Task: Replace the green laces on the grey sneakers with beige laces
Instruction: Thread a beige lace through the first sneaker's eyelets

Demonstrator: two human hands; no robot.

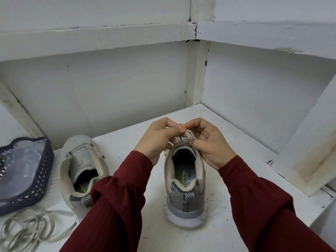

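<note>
A grey sneaker [185, 186] stands heel toward me in the middle of the white surface. Above its tongue, my left hand [156, 139] and my right hand [209, 142] both pinch loops of the beige lace [189, 135] threaded in that shoe. The shoe's front is hidden behind my hands. A second grey sneaker [81, 166] stands to the left with no lace in its eyelets. A loose beige lace [34, 226] lies coiled at the front left. No green lace is in view.
A dark blue perforated basket [32, 179] holding clear plastic sits at the left edge. White walls enclose the corner behind; a white sloped board [309, 142] stands at the right. The surface's edge runs along the right front.
</note>
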